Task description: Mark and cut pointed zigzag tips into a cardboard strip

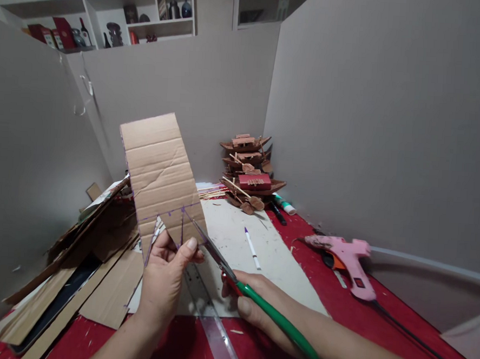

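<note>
Pinching the lower end of a cardboard strip [161, 169], the left hand [167, 270] has its thumb near a cut edge and its other fingers curled, partly hidden. The strip rises above these fingers, bending away at the top, with cross creases on its face. Just above the thumb runs a purple line, and a wedge-shaped gap opens beside the fingers.

The right hand [259, 300] is wrapped around the scissors [219, 259], which have a green and red handle; some of its fingers are out of sight. Ahead of them the blades reach up over the strip's right edge, tip near the purple line. How far the blades are parted, I cannot tell.

Below the left fingers lies a clear ruler [222, 338]. Beyond the right fingers, a white pen [252, 249] lies on a pale sheet [229, 217], and farther off stand stacked model boats [250, 180]. Well to the right of both hands' fingers rests a pink glue gun [349, 256]; to the left are loose cardboard pieces [106, 296].
</note>
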Demonstrator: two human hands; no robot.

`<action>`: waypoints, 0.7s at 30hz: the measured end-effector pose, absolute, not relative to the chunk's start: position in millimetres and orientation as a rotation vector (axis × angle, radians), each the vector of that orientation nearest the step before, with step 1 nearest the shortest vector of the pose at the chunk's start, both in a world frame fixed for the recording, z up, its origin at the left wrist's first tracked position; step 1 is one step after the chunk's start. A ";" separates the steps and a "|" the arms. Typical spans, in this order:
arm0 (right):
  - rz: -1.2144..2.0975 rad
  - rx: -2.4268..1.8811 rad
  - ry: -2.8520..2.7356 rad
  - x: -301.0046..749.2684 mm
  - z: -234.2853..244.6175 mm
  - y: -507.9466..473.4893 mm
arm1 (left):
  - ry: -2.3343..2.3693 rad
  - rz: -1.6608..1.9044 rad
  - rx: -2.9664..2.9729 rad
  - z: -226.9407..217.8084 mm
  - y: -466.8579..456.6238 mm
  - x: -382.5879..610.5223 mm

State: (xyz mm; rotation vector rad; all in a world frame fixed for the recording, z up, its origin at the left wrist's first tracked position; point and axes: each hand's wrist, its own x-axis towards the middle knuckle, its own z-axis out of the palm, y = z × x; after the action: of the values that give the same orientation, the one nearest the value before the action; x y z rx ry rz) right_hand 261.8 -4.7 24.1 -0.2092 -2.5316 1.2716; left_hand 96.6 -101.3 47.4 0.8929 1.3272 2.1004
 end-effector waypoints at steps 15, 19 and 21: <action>1.472 -0.181 -2.432 261.0 19.0 -6.4 | 1.290 2.083 0.884 46.8 -101.4 96.0; 1.508 -0.166 -2.396 258.6 16.3 -6.2 | 1.311 2.076 0.896 46.3 -101.2 96.1; 1.521 -0.165 -2.384 258.2 16.7 -6.3 | 1.318 2.072 0.909 45.6 -101.1 95.7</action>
State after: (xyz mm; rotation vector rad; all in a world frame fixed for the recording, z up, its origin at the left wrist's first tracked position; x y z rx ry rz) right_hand 258.2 -6.3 16.7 -0.1654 -2.3843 1.5207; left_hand 95.7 -101.1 45.6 0.9087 1.3181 2.0725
